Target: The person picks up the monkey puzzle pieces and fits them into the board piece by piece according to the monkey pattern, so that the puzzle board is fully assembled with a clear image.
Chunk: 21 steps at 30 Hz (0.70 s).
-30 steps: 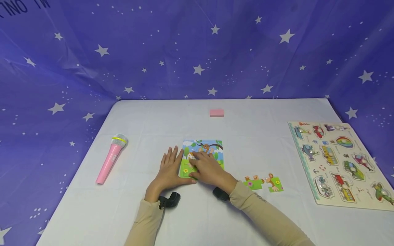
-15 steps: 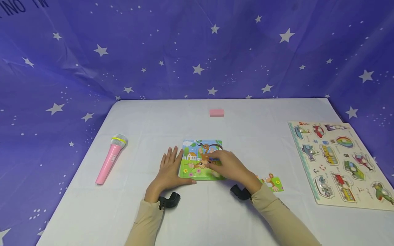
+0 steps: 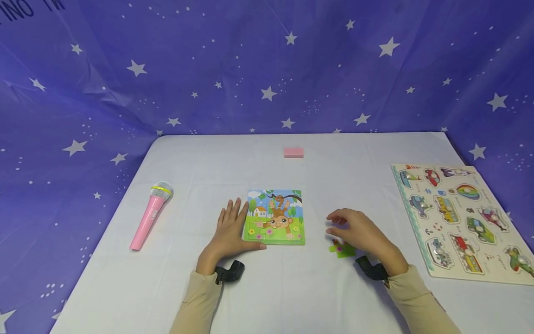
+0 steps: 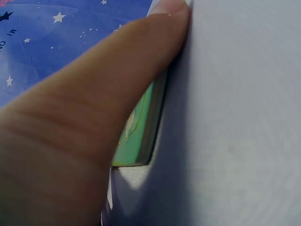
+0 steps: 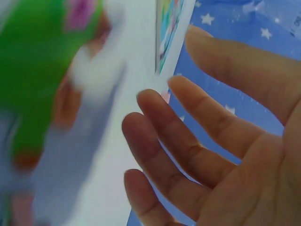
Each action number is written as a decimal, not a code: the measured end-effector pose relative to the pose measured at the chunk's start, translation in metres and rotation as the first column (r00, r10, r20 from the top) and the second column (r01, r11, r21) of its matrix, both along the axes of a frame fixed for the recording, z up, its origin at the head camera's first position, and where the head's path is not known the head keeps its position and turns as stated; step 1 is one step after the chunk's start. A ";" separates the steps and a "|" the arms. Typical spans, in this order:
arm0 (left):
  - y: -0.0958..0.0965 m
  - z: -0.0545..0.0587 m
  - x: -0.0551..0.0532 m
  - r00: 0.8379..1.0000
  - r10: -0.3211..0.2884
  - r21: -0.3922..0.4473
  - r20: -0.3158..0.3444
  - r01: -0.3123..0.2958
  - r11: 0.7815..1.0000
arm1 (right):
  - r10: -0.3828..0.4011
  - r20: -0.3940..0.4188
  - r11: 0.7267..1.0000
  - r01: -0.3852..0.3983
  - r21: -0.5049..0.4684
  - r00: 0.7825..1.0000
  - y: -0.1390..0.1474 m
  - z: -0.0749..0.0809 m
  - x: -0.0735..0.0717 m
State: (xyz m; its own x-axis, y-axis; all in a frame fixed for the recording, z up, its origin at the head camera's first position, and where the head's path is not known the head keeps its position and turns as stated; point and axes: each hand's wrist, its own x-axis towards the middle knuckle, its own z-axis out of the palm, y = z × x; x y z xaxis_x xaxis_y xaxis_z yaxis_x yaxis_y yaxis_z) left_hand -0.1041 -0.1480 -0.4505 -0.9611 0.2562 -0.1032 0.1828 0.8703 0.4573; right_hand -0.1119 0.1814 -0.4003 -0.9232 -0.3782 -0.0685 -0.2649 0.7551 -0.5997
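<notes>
A square jigsaw puzzle (image 3: 276, 218) showing a hanging monkey lies flat mid-table. My left hand (image 3: 228, 232) rests spread at its left side, the thumb reaching along the near edge; the left wrist view shows that thumb (image 4: 136, 61) close against the puzzle's green side (image 4: 134, 143). To the right of the puzzle, my right hand (image 3: 359, 230) hovers with loosely bent fingers and nothing between them. Just under its fingertips is a loose green puzzle piece (image 3: 344, 251) with a pink flower. A blurred green puzzle piece (image 5: 37, 61) fills the left of the right wrist view.
A pink toy microphone (image 3: 149, 215) lies at the left. At the back is a small pink block (image 3: 294, 153). A wooden peg board (image 3: 459, 222) of vehicle pictures occupies the right side. Star-printed purple cloth (image 3: 267, 69) rises behind the white table.
My right hand has lifted off the puzzle and moved right, over the loose puzzle piece, uncovering the whole monkey picture. The left hand has stayed in place.
</notes>
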 end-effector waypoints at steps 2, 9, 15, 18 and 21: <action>0.000 0.000 0.000 1.000 0.002 0.003 0.000 -0.002 1.000 | -0.011 -0.005 1.000 0.011 0.007 1.000 0.009 0.002 0.004; -0.001 -0.001 0.000 1.000 -0.006 -0.006 -0.020 0.006 1.000 | -0.061 0.070 0.996 0.056 0.067 0.996 0.032 0.007 0.013; 0.000 -0.001 0.000 1.000 -0.006 0.002 -0.024 0.006 1.000 | -0.036 0.041 0.996 0.033 0.085 0.998 0.037 -0.001 0.016; 0.000 0.000 0.000 1.000 -0.006 0.005 -0.018 0.006 1.000 | -0.029 0.018 0.996 0.028 0.082 0.999 0.037 -0.007 0.019; 0.000 0.000 0.000 1.000 -0.005 -0.001 -0.014 0.005 1.000 | -0.033 0.005 0.995 0.032 0.092 0.999 0.036 -0.011 0.022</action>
State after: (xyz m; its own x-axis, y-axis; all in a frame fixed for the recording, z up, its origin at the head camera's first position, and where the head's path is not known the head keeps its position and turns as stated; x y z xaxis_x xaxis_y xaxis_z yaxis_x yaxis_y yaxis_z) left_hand -0.1039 -0.1480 -0.4507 -0.9611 0.2610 -0.0903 0.1934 0.8696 0.4543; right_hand -0.0896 0.2173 -0.4115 -0.9344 -0.3396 -0.1079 -0.2352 0.8152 -0.5293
